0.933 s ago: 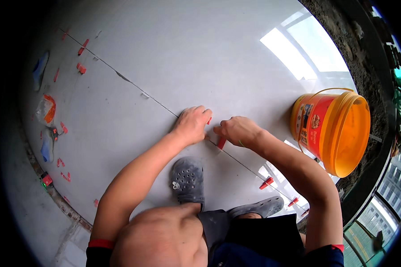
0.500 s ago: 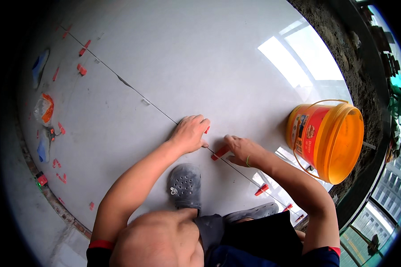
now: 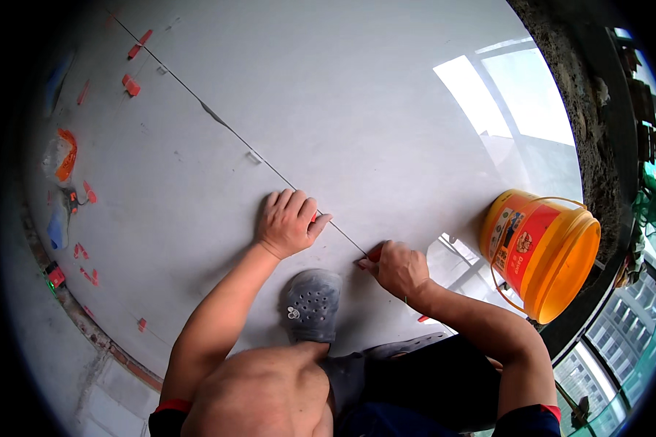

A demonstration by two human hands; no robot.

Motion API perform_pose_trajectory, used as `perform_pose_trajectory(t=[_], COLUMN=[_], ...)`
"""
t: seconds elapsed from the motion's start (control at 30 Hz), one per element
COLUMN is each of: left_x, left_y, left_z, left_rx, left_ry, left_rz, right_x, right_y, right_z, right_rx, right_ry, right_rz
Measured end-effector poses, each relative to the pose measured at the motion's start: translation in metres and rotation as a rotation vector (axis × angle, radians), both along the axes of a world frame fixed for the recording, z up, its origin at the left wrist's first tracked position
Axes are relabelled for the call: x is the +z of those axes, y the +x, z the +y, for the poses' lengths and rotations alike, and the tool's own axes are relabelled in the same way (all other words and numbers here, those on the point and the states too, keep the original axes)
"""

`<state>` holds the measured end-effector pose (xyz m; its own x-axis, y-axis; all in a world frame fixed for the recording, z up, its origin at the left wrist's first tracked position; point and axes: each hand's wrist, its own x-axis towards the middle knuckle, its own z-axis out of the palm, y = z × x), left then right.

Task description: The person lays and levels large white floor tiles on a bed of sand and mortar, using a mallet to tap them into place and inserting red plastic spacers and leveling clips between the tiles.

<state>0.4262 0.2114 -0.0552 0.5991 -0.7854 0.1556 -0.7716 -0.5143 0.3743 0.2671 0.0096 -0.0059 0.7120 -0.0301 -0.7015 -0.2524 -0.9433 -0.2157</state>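
Observation:
A thin dark joint (image 3: 268, 162) runs slantwise between pale, glossy floor tiles (image 3: 386, 116). Over that joint, my left hand (image 3: 288, 224) has its fingers curled round a red levelling wedge (image 3: 314, 217), of which only a sliver shows beside the thumb. Nearer to me and to the right, my right hand (image 3: 401, 269) grips another red wedge (image 3: 375, 253) that lies at the joint; its fingers cover part of it. A small pale clip (image 3: 254, 156) sticks up from the joint beyond my left hand.
An orange bucket (image 3: 536, 251) lies tipped at the right, by the rough dirt edge (image 3: 598, 138). Several red wedges (image 3: 130, 85) are scattered at the left, near a plastic bag with orange on it (image 3: 65, 156). My grey clog (image 3: 313, 306) stands between my arms.
My view has shifted a little. My left hand has drawn back slightly to the left, and my right hand has closed more tightly over the wedge at the joint.

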Motion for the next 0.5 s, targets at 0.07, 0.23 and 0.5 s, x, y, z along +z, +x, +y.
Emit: perform_pose_trajectory(t=[0.07,0.23,0.5], left_x=[0.001,0.002,0.011], left_y=[0.0,-0.002,0.009], left_z=[-0.001,-0.004,-0.02], left_rx=[0.001,0.008,0.089], left_ry=[0.001,0.001,-0.14], left_rz=[0.025,0.043,0.204], right_x=[0.0,0.005,0.02], right_y=[-0.003,0.0,0.052], right_z=[0.0,-0.007,-0.014], right_rx=[0.007,0.042,0.302], right_ry=[0.046,0.126,0.088], right_rz=[-0.054,-0.018,0.151])
